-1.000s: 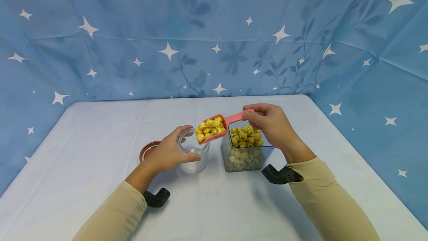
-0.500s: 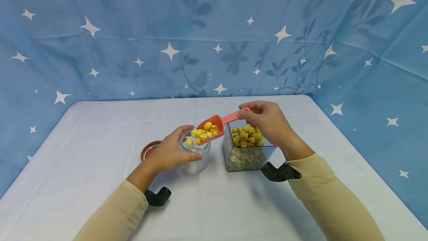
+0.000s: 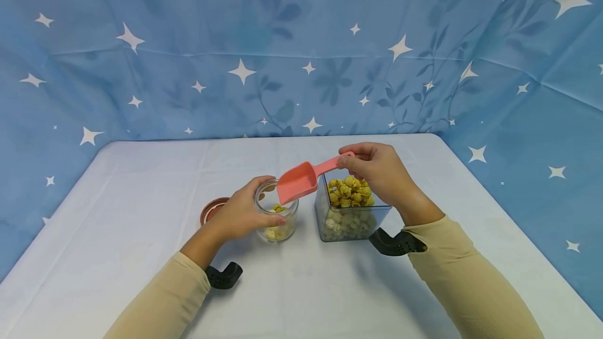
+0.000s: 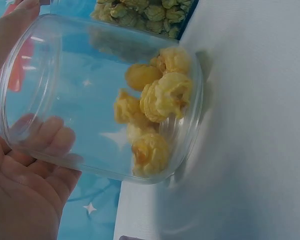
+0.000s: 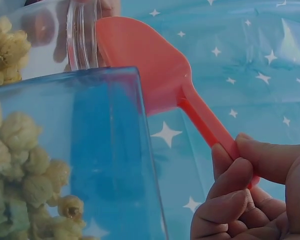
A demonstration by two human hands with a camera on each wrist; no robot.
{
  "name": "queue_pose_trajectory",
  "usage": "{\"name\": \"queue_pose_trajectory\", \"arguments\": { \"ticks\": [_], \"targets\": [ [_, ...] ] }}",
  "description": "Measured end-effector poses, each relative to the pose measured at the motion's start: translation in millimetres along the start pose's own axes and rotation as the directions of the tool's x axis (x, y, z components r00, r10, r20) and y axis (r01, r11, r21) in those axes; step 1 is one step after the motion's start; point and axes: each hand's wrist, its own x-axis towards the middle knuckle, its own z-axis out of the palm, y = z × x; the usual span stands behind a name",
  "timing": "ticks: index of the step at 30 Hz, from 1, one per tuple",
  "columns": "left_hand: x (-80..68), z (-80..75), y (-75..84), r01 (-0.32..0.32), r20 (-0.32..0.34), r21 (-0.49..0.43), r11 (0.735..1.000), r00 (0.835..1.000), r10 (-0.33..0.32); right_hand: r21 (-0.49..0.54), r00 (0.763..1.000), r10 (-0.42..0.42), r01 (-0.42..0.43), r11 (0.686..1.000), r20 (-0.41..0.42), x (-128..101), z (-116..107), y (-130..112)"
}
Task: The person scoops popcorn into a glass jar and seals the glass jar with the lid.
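A small clear jar (image 3: 277,217) is held upright on the table (image 3: 141,255) by the left hand (image 3: 237,213), its fingers (image 3: 273,220) curled round the glass wall with the thumb at the rim. A few pieces of yellow popcorn (image 4: 155,117) are seen lying at the bottom of the jar. A pink scoop (image 3: 306,178) is pinched at the end of its handle by the thumb and curled fingers (image 5: 230,192) of the right hand (image 3: 379,169); its bowl is tilted mouth-down just above the jar's opening, and no popcorn is visible in it. Directly beneath the right hand stands a square clear container (image 3: 350,213), filled to the brim with popcorn and set just beside the jar. A reddish lid (image 3: 212,209) lies behind the left hand's wrist. It is judged that the step is done well if the scoop's lip is kept inside the line of the jar's rim until it is fully drained — the mouth is narrow — and if the jar is held steady against the table throughout, as spillage onto the cloth is otherwise likely.
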Motion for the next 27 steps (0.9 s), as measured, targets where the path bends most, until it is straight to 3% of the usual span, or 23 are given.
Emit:
{"name": "queue_pose_trajectory", "arguments": {
  "ticks": [5,15,19,23,27],
  "targets": [
    [1.3,0.6,-0.1,-0.007,0.004,-0.002,1.000,1.000,0.007,0.006,1.000,0.007,-0.007,1.000,-0.004,-0.7,-3.9,3.7],
    [2.3,-1.1,2.1,0.011,0.010,0.018,1.000,1.000,-0.011,0.117,1.000,0.016,-0.013,0.993,-0.022,-8.8,-29.1,14.1],
    [2.1,-3.3,7.3,0.012,0.022,0.056,0.998,1.000,-0.014,0.219,0.999,0.017,-0.008,0.976,-0.039,-16.8,-46.6,21.8],
    [2.9,-10.4,16.8,-0.023,0.029,0.073,0.997,0.999,0.021,0.345,0.997,0.012,0.016,0.938,-0.079,-26.4,-67.2,32.4],
    [8.8,-20.0,33.2,-0.102,0.037,0.108,0.989,0.994,0.099,0.375,0.991,0.002,0.048,0.926,-0.134,-36.2,-87.8,42.0]
  ]
}}
